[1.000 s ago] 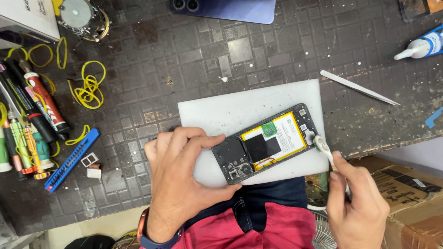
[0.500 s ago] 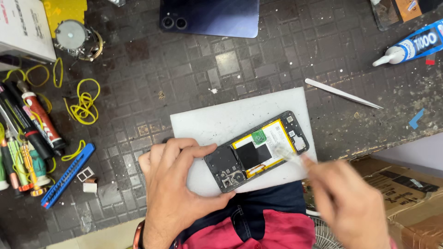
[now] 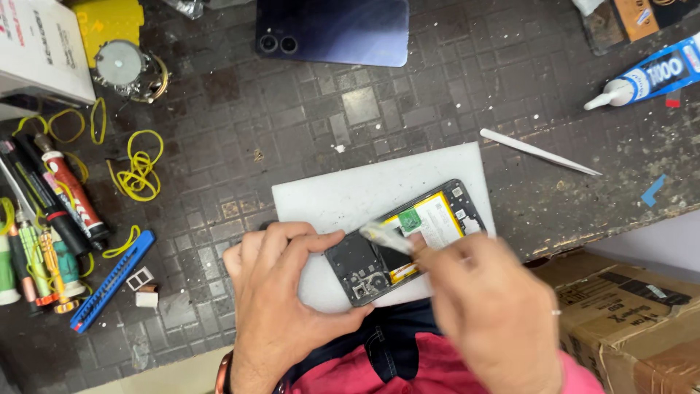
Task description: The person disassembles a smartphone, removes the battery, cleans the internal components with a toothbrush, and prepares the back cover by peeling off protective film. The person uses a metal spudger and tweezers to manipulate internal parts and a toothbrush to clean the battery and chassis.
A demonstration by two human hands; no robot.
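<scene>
An opened phone point(image 3: 415, 233) with its back off lies on a white mat point(image 3: 350, 190), showing a dark board and a yellow-edged battery. My left hand point(image 3: 281, 292) rests on the mat and pins the phone's lower left end. My right hand point(image 3: 488, 306), blurred by motion, holds a small brush point(image 3: 383, 235) whose pale tip lies over the middle of the phone. The phone's right half is partly hidden by my right hand.
A dark blue phone back cover point(image 3: 332, 31) lies at the top. White tweezers point(image 3: 539, 152) and a glue tube point(image 3: 649, 76) sit to the right. Screwdrivers and tubes point(image 3: 44, 219), yellow rubber bands point(image 3: 138, 168) and a blue tool point(image 3: 113, 281) crowd the left. A cardboard box point(image 3: 627, 314) stands below the bench edge.
My right hand has swept the brush leftward from the phone's right end to its middle. My left hand has stayed on the phone. The view has shifted slightly.
</scene>
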